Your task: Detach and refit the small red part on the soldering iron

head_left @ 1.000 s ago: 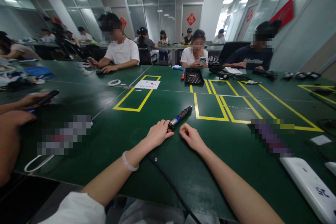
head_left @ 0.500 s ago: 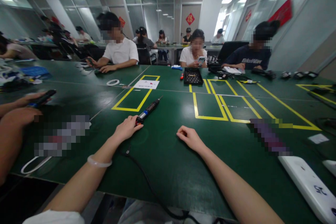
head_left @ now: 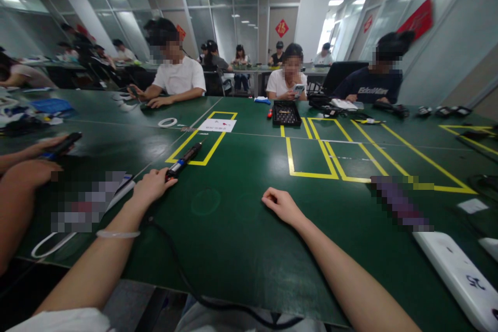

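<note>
My left hand [head_left: 150, 187] is wrapped round the rear end of a corded electric screwdriver [head_left: 188, 156], black with a blue ring. The tool lies low over the table, its thin bit pointing away over the yellow taped rectangle. From behind my left hand a black cord [head_left: 175, 257] runs down past the table's near edge. Loosely curled, my right hand [head_left: 282, 205] rests on the green tabletop [head_left: 237, 238] with nothing visible in its closed fingers.
A white power strip [head_left: 453, 270] lies at right. A black tray [head_left: 287, 113] with small parts stands across the table, beside yellow tape outlines. A paper label [head_left: 218, 124] lies ahead. At left, a co-worker's hands [head_left: 39, 171] hold a dark tool. Several people sit opposite.
My left hand has moved left and slightly away from my right hand's side, taking the electric screwdriver and its cord along. My right hand has stayed in place.
</note>
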### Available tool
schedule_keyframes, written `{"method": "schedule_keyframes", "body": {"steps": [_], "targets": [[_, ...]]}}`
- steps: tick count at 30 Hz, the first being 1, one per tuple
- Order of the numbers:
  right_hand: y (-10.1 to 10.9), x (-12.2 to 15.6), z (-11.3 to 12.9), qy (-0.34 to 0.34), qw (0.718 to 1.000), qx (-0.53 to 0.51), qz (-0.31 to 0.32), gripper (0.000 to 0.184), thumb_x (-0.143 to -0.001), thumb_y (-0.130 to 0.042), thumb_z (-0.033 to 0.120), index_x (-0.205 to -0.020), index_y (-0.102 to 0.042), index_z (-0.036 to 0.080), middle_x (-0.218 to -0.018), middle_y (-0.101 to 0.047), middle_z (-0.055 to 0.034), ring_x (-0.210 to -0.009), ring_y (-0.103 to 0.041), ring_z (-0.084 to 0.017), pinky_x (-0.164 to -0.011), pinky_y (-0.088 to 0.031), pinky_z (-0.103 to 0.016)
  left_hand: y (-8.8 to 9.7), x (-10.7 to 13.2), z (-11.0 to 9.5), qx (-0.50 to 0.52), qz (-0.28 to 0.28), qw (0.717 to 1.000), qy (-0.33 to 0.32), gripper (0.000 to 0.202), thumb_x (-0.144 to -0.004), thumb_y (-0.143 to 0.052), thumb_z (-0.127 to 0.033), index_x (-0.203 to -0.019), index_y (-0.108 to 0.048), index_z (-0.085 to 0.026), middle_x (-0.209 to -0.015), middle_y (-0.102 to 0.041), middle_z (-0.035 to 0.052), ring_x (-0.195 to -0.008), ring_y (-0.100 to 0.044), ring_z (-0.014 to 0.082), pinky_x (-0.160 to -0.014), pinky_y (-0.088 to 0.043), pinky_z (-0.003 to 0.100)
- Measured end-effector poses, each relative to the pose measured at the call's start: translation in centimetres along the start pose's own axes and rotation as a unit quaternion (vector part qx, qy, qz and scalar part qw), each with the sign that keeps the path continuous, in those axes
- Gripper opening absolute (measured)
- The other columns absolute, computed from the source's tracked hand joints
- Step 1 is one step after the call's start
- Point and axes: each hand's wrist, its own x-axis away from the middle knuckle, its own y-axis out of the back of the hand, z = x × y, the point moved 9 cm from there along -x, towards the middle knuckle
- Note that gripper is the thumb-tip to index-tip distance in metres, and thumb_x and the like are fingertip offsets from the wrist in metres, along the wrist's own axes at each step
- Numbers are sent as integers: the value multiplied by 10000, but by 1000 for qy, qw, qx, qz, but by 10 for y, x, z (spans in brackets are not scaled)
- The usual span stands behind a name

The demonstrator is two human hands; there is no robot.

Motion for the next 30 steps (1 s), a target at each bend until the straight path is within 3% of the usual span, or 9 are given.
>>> {"method": "schedule_keyframes", "body": {"steps": [5,13,18,20,22,24,26,28,30], "targets": [[-2,-1,-1,-1,1000,2,0,118,-875,-553,245,-800,-612,176,-685,-604,13,-621,-538,-122,-598,-361,-215,26,26,-16,-37,-99,994,14,536,-886,-393,-505,-1227,-508,-107,-1165,-539,251,-1062,-534,401,-781,-449,446],[-3,0,0,0,1000,3,3,126,-878,-551,248,-797,-612,173,-677,-599,12,-614,-537,-121,-593,-362,-212,33,35,-21,-65,-95,993,40,459,-941,-264,-458,-1125,-546,-145,-1033,-616,189,-891,-602,322,-674,-450,365],[-3,0,1,-2,1000,9,5,134,-884,-545,258,-811,-619,172,-689,-612,7,-626,-550,-125,-602,-373,-212,58,42,-43,-19,-130,990,43,443,-929,-315,-452,-1095,-575,-134,-1016,-641,186,-871,-616,316,-677,-446,364],[-3,1,2,-3,1000,9,6,143,-886,-543,263,-806,-619,172,-691,-617,5,-630,-552,-126,-610,-378,-214,63,45,-75,51,-114,992,-5,426,-915,-357,-468,-1070,-597,-152,-946,-665,144,-835,-625,294,-681,-446,353],[-2,1,2,-3,1000,8,5,161,-888,-539,270,-787,-616,171,-685,-612,4,-630,-547,-126,-610,-379,-216,64,52,-126,154,-68,979,-114,392,-895,-414,-475,-1035,-627,-177,-886,-680,87,-811,-630,245,-709,-448,320],[-2,1,1,1,1000,-5,2,176,-891,-533,277,-772,-606,171,-677,-599,6,-628,-536,-125,-608,-380,-219,61,65,-182,258,-7,940,-223,411,-893,-425,-485,-1087,-640,-193,-870,-685,51,-778,-625,197,-721,-448,288],[1,2,0,8,999,-38,-8,136,-890,-531,282,-835,-598,177,-686,-582,14,-623,-523,-120,-605,-385,-220,55,79,-231,329,52,897,-292,444,-905,-409,-470,-1170,-632,-193,-954,-678,55,-746,-606,162,-719,-451,278],[3,2,1,18,996,-89,-18,152,-879,-551,288,-996,-566,192,-726,-578,22,-617,-513,-113,-601,-397,-219,47,92,-269,395,116,852,-324,464,-912,-404,-446,-1233,-602,-176,-953,-661,55,-725,-578,141,-700,-450,270],[3,2,2,28,991,-131,-16,303,-859,-589,299,-1134,-503,206,-771,-585,22,-614,-510,-108,-598,-409,-218,37,104,-297,459,180,803,-334,475,-909,-424,-424,-1285,-556,-166,-877,-637,37,-698,-544,126,-660,-438,254]]}}
